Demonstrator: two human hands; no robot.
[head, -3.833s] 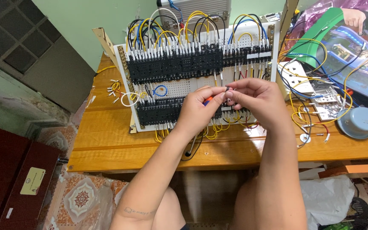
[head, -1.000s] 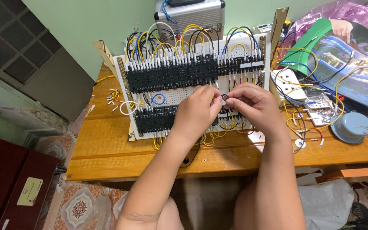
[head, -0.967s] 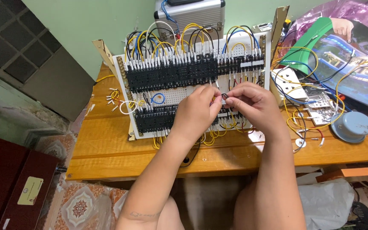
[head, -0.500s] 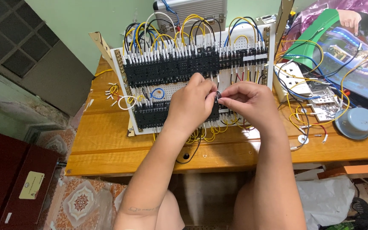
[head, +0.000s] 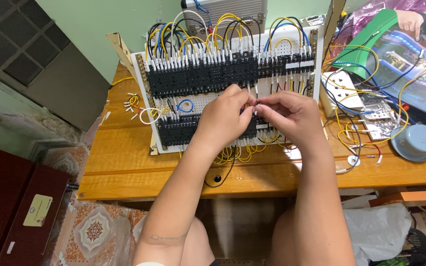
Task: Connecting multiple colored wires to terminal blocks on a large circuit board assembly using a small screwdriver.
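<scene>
White wiring board, black terminals, propped upright w/ wires.

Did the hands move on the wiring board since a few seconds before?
Yes. Both hands, left hand and right hand, sit slightly higher on the wiring board, closer to its upper black terminal row.

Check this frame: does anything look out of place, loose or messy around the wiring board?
Mostly orderly. The wiring board is neat, but loose cut wire ends lie scattered left of it, and tangled yellow and blue wires sprawl across the table on the right. Both hands pinch something at the board.
</scene>
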